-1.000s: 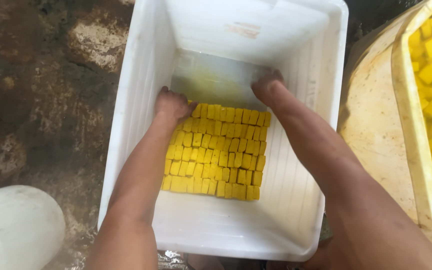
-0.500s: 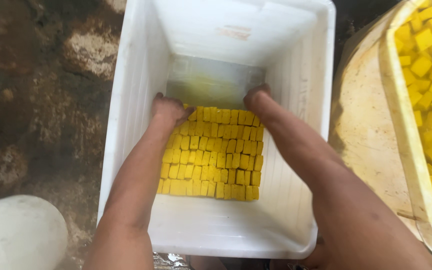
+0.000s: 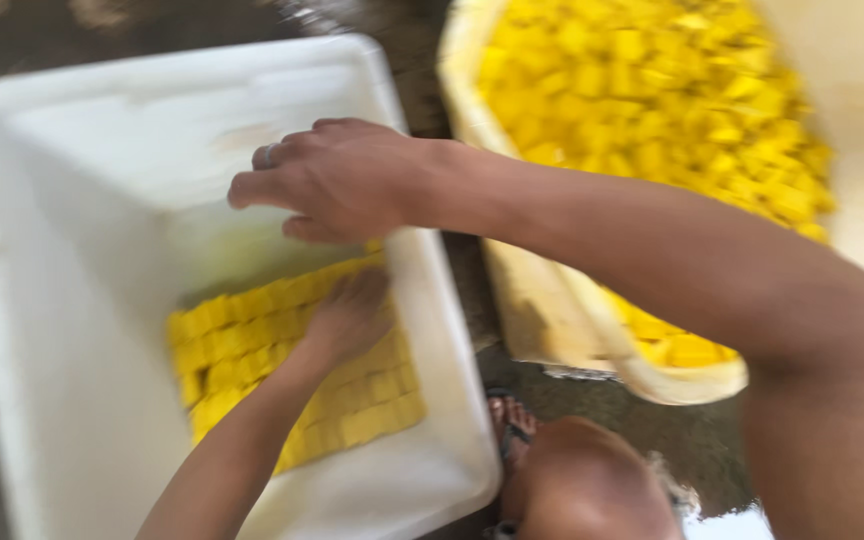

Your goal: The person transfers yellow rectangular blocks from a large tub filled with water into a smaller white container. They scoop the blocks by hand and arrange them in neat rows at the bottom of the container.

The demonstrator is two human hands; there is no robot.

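Note:
A white plastic tub [image 3: 72,300] holds a flat layer of small yellow cubes [image 3: 237,345] on its bottom. My left hand [image 3: 352,315] reaches in from below and lies palm down on the cubes near the tub's right wall. Higher up, my right hand [image 3: 337,180] comes in from the right and hovers palm down over the tub with its fingers stretched out. It wears a ring, and nothing shows in its grasp. The view is blurred by motion.
Right of the white tub stands a pale tub [image 3: 552,335] heaped with loose yellow cubes [image 3: 652,90]. Between the tubs is dark ground. My sandalled foot [image 3: 512,420] and knee [image 3: 582,485] show at the bottom.
The view has swung right and closer. My right hand has lifted off the cube layer and now hovers above it. My left hand has slid across to the layer's right side.

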